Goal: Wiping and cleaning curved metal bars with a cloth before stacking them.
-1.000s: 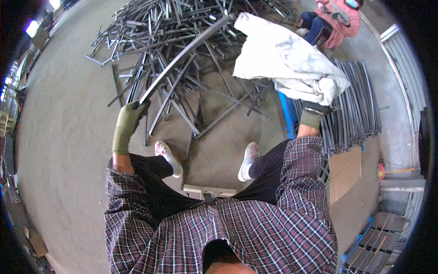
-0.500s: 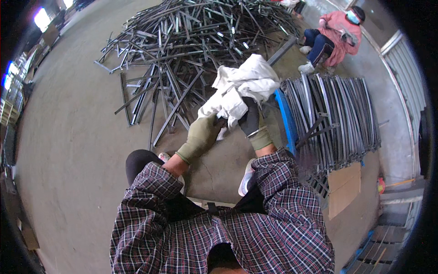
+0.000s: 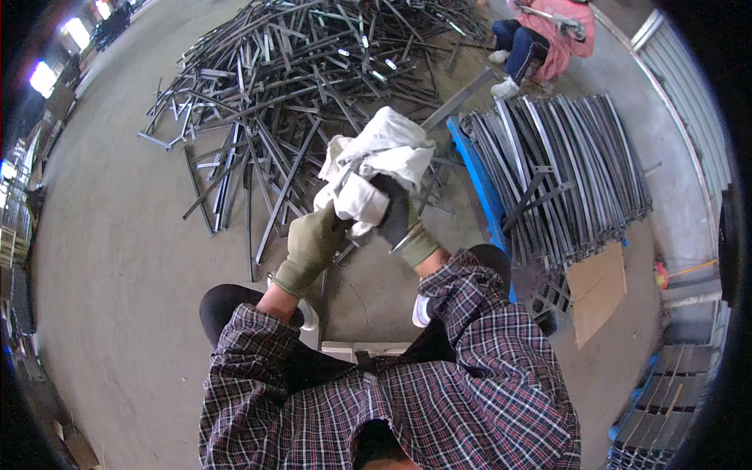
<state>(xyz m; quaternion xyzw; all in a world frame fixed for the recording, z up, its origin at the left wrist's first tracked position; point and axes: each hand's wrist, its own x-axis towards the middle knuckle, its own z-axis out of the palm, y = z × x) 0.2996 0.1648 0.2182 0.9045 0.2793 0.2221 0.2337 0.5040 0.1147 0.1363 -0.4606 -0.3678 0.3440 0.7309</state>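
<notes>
A bunched white cloth (image 3: pixel 384 149) is gathered between my hands, in front of my knees. My left hand (image 3: pixel 309 243), in an olive-green glove, is closed on the cloth's lower left side. On its right side, my right hand (image 3: pixel 399 219) grips it in a glove with a dark palm and green cuff. Folds hide most of my fingertips. A flat grey metal bar (image 3: pixel 462 98) slants up and right from behind the cloth; whether the hands also hold it is hidden.
A big tangled heap of metal bars (image 3: pixel 298 70) lies ahead. To the right, bars are stacked in a row (image 3: pixel 564 180) beside a blue edge (image 3: pixel 479 184), with a cardboard piece (image 3: pixel 597 290) nearer me. A person in pink (image 3: pixel 560 39) crouches beyond the stack.
My hands and the cloth have shifted left, with the cloth bunched more tightly. The slanting bar's upper end has moved relative to the floor. My view has tilted slightly downward.
</notes>
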